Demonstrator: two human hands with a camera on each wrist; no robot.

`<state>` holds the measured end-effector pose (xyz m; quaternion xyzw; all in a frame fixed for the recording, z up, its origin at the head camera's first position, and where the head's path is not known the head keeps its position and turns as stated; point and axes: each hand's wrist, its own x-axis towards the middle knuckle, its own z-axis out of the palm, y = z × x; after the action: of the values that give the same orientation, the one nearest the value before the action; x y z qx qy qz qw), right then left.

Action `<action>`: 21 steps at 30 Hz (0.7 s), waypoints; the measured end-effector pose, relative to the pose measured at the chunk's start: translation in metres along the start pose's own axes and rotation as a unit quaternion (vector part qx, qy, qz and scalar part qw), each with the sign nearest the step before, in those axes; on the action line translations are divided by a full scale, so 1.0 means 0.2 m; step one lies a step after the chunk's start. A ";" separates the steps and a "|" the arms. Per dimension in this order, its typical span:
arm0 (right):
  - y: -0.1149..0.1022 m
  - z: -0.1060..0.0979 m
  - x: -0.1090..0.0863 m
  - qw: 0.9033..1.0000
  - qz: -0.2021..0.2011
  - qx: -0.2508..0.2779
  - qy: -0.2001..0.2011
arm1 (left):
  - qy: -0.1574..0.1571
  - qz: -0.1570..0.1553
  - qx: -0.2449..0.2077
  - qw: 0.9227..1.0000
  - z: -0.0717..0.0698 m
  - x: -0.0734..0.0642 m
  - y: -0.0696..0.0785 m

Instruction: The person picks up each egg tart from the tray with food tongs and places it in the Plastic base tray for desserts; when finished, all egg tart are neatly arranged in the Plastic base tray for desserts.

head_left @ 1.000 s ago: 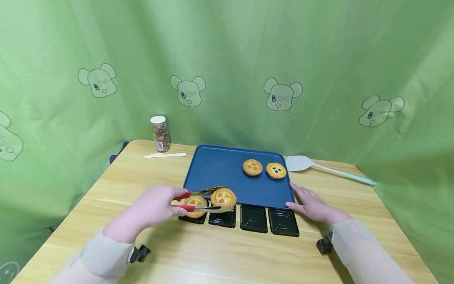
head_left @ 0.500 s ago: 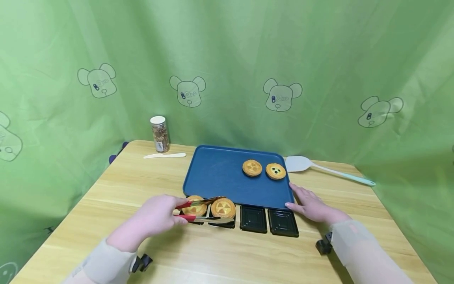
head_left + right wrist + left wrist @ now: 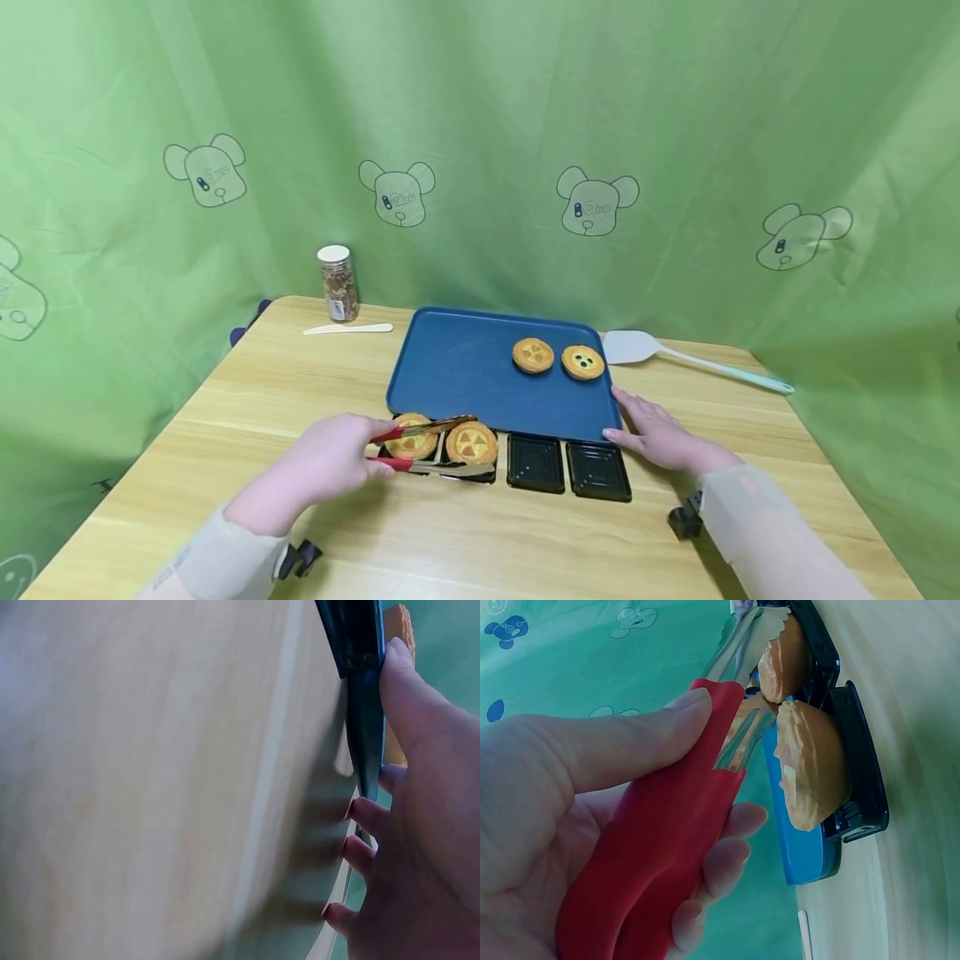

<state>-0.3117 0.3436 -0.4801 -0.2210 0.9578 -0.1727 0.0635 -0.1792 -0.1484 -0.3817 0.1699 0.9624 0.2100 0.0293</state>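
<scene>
My left hand (image 3: pixel 330 462) grips red-handled metal tongs (image 3: pixel 660 817), thumb on one handle and fingers on the other. The tong ends stand on either side of an egg tart (image 3: pixel 472 443), which sits in the second small black tray (image 3: pixel 489 477) from the left. Another egg tart (image 3: pixel 410 447) sits in the leftmost black tray, partly behind the tongs. My right hand (image 3: pixel 660 433) rests at the right edge of the blue tray (image 3: pixel 465 358), fingers extended; in the right wrist view its thumb touches the dark rim (image 3: pixel 365 727).
Two more egg tarts, one plain-topped (image 3: pixel 533 355) and one dark-dotted (image 3: pixel 582 362), lie on the blue tray. Two further black trays (image 3: pixel 536 463) stand right of the filled ones. Around the back are a jar (image 3: pixel 340 287), a white knife (image 3: pixel 348 329) and a spatula (image 3: pixel 633 346).
My left hand has lowered the tart with the tongs into the second black tray. The tong ends have since spread a little. My right hand has stayed in place.
</scene>
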 end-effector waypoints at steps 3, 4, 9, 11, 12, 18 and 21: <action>0.01 0.01 0.00 1.000 -0.003 -0.003 0.002 | 0.000 -0.004 -0.004 1.000 -0.01 -0.01 0.01; 0.01 0.01 0.00 1.000 -0.003 -0.004 0.003 | 0.000 -0.006 -0.005 1.000 -0.01 -0.01 0.01; 0.01 0.00 0.00 1.000 -0.002 -0.004 0.004 | 0.006 -0.009 -0.003 1.000 -0.04 -0.01 0.02; 0.01 0.00 0.00 1.000 -0.001 -0.003 0.004 | 0.008 -0.007 -0.006 1.000 -0.05 -0.01 0.02; 0.01 0.00 0.00 1.000 0.000 -0.002 0.003 | 0.009 -0.006 -0.009 1.000 -0.06 -0.01 0.03; 0.00 0.00 0.00 1.000 -0.002 0.002 0.005 | 0.018 0.011 -0.013 1.000 -0.10 0.01 0.04; 0.00 0.00 0.00 1.000 -0.004 0.001 0.006 | 0.015 0.015 -0.010 1.000 -0.11 0.04 0.04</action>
<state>-0.3110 0.3440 -0.4791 -0.2233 0.9571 -0.1756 0.0574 -0.1868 -0.1483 -0.3579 0.1808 0.9578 0.2229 0.0131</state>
